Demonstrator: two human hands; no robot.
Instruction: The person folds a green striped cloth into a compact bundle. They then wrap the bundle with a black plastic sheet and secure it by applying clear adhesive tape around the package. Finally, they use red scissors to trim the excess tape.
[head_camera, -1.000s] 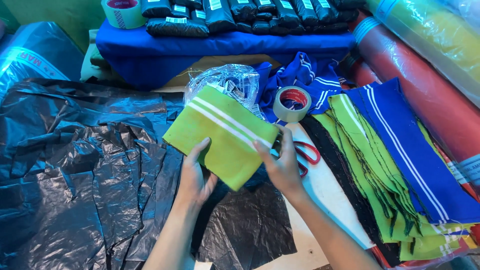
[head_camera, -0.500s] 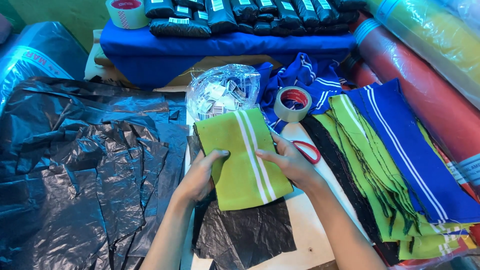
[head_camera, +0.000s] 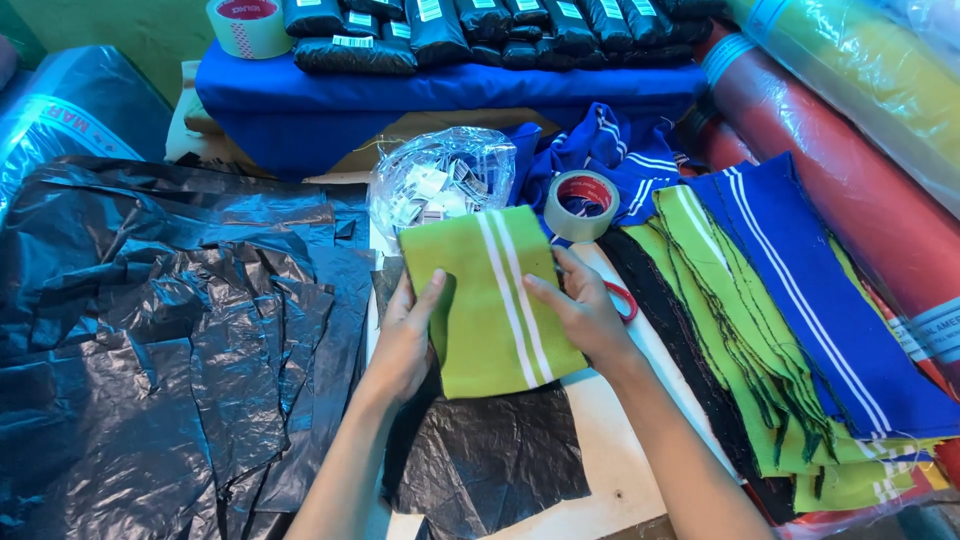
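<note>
While I hold it flat between both hands, the folded green cloth with white stripes (head_camera: 490, 300) lies near the table's middle, over a black plastic sheet (head_camera: 480, 460), long axis and stripes running away from me. Left hand (head_camera: 408, 335): fingers closed on its left edge. Right hand (head_camera: 585, 315): fingers pressed on its right edge, over red-handled scissors (head_camera: 622, 298). Beyond: clear bag of small white tags (head_camera: 440, 185); tape roll, red core (head_camera: 582, 203). Right edge: stacked green, blue and black striped pieces (head_camera: 760, 300). Far edge: black packets with white labels (head_camera: 480, 25) on blue cloth.
</note>
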